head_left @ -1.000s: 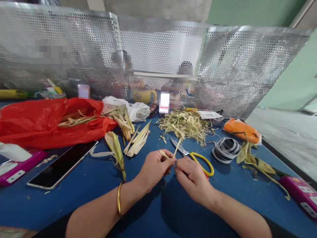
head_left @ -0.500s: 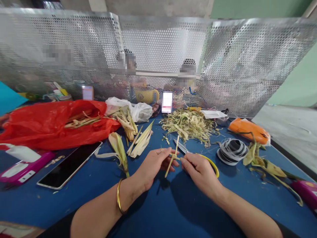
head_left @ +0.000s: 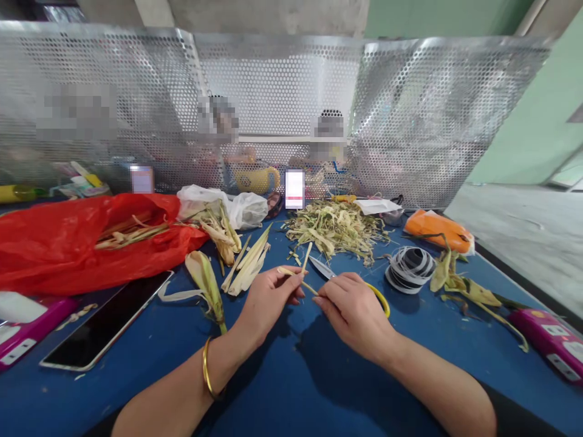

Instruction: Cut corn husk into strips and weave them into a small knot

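My left hand pinches thin twisted corn husk strips between thumb and fingers, with one end sticking up. Another husk length runs across to my right hand, which is closed on its far end. The strips cross at my left fingertips; how they are joined there is hidden. Just beyond my right hand lie scissors, their blades showing on one side and a yellow handle on the other. A whole dried husk lies by my left forearm, and loose flat husk pieces lie beyond my left hand.
A shredded husk pile sits centrally, before a perforated metal screen. At left are a red plastic bag, a phone and a purple power strip. At right are a wound spool and an orange packet.
The husk strips have turned from an upright cross to a more slanted arrangement, and the long length now slopes down toward my right hand. The whole view has shifted a little.
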Demonstrator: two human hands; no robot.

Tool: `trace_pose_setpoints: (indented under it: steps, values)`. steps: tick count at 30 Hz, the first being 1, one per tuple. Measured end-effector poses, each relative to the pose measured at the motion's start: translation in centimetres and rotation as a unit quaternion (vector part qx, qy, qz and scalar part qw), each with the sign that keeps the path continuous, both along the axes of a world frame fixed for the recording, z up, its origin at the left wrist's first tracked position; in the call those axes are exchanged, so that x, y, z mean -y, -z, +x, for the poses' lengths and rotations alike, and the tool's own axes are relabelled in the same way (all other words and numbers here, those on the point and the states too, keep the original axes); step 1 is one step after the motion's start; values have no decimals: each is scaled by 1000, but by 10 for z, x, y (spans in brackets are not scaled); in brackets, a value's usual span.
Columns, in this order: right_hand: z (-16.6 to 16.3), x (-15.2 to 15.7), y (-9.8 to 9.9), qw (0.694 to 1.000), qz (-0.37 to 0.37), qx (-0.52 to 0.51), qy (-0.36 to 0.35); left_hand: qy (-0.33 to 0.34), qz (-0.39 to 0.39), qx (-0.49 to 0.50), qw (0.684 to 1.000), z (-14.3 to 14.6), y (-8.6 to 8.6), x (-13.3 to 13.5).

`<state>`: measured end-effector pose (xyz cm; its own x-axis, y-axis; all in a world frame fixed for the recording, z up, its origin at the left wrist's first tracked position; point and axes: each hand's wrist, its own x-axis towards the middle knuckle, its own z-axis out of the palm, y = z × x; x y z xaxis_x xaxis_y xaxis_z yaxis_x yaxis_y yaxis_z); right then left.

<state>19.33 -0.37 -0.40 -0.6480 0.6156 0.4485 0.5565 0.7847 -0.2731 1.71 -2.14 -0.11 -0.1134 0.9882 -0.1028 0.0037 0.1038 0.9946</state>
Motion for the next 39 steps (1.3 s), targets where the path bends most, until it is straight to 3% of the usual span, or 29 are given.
trace_pose_setpoints:
  steps: [3,6,9,11,14,16,18,21,24,32,39]
  values:
    - [1,1,-5,999,35,12,7,6,38,-79,996,-4,1,-3]
    - [3,0,-6,998,59,24,16,59,27,-148,987,-10,7,-7]
    - [12,-5,-12,995,92,29,40,109,32,-261,959,-16,13,-11]
    - [28,-13,-22,989,120,18,82,81,35,-366,926,-20,14,-12]
    - [68,-30,-41,966,151,-33,207,26,65,-457,887,-22,13,-12]
    - [102,-42,-50,925,143,-73,345,-25,116,-484,867,-20,11,-10]
    - [136,-49,-54,852,109,-82,506,-57,176,-471,863,-18,10,-6]
    - [172,-53,-54,790,-7,-7,613,-61,224,-441,867,-12,9,2]
    - [189,-51,-52,767,-99,77,629,-34,228,-420,878,-9,9,6]
    - [213,-36,-55,735,-141,119,652,-18,194,-399,896,-9,14,3]
    - [220,-39,-46,759,-205,151,599,16,210,-413,886,-8,18,3]
